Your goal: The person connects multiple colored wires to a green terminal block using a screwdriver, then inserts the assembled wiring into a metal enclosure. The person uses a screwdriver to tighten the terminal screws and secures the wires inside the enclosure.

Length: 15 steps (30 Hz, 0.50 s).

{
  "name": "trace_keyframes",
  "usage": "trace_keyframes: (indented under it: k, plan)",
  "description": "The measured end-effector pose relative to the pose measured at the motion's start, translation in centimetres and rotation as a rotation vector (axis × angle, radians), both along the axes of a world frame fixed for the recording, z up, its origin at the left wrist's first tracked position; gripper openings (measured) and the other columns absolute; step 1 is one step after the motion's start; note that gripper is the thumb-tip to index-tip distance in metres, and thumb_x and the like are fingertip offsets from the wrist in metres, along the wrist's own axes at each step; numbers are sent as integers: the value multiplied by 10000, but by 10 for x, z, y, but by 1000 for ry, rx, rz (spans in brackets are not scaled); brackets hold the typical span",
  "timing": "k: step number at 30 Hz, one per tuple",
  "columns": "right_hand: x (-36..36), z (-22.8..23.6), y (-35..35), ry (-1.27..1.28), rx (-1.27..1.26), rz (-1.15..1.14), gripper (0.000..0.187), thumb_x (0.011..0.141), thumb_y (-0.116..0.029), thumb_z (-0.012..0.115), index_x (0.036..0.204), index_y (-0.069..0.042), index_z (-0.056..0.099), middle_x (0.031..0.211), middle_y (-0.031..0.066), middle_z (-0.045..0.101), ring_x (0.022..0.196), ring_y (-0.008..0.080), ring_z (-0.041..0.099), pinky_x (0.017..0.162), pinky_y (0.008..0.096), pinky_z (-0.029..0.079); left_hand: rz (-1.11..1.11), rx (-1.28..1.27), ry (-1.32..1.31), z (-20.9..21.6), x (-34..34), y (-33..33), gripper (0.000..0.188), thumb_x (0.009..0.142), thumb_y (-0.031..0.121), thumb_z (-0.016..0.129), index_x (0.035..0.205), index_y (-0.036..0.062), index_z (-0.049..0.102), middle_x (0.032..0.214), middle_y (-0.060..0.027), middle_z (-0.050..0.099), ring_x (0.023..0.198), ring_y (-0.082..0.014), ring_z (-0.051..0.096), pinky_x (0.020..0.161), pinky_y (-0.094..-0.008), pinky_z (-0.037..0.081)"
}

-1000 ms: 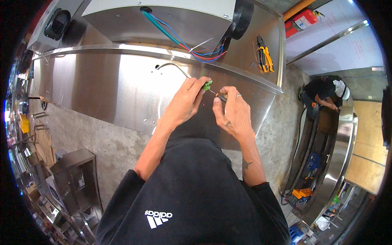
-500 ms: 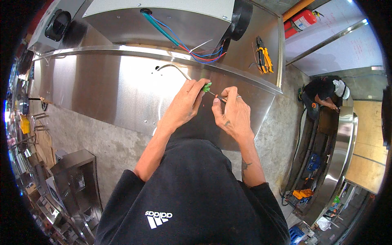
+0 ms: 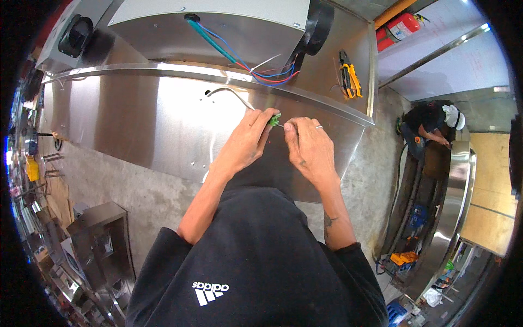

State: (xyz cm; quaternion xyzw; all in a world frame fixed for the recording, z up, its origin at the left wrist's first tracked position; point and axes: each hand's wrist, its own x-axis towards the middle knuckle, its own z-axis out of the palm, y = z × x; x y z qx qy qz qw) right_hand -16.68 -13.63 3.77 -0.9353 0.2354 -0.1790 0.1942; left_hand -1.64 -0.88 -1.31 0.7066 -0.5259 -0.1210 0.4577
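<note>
My left hand [image 3: 250, 133] pinches a small green terminal connector [image 3: 275, 119] between thumb and fingers. A pale cable [image 3: 234, 94] runs from a hole in the steel panel to those fingers. Facing it, my right hand [image 3: 310, 147] is closed round a small screwdriver, its handle now hidden by the fingers. Only the thin screwdriver shaft [image 3: 281, 126] shows, its tip at the connector. Both hands are above the shiny steel panel [image 3: 125, 120]. Whether wires sit inside the connector is too small to tell.
Beyond the panel's raised edge stands a metal housing [image 3: 218, 41] with blue, red and green wires [image 3: 272, 76] hanging out. Orange-handled pliers [image 3: 351, 79] lie on the steel at right. A fire extinguisher [image 3: 400, 27] is farther right. Another person [image 3: 433, 125] bends over a steel unit.
My right fingers have rolled round the screwdriver, covering its handle, which showed before. The connector stays in my left hand, almost unmoved. The whole view has shifted slightly.
</note>
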Motion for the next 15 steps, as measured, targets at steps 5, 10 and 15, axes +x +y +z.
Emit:
trace_keyframes:
  k: [5, 10, 15]
  plan:
    - [-2, -1, -5, 28, -32, 127, 125, 1090, -161, 659, 1125, -44, 632, 1056, 160, 686, 981, 371, 687, 811, 487, 585, 9, 4, 11, 2, 4, 0, 452, 1008, -32, 676, 1447, 47, 603, 1067, -153, 635, 1010, -347, 621, 928, -457, 523]
    - [-2, 0, -4, 24, -60, 159, 126, 1088, -168, 664, 1083, -49, 622, 1038, 137, 693, 997, 357, 694, 785, 480, 585, -13, -6, -36, -2, 7, 1, 445, 1008, -39, 675, 1438, 48, 600, 1073, -157, 634, 1023, -356, 623, 928, -462, 525]
    - [2, -3, -1, -21, 2, 62, 162, 1114, -205, 644, 1036, -64, 626, 864, 143, 685, 828, 360, 699, 707, 479, 559, -13, -15, 19, 0, 4, 2, 453, 992, -62, 677, 1424, 44, 592, 1079, -164, 623, 1028, -375, 615, 919, -477, 523]
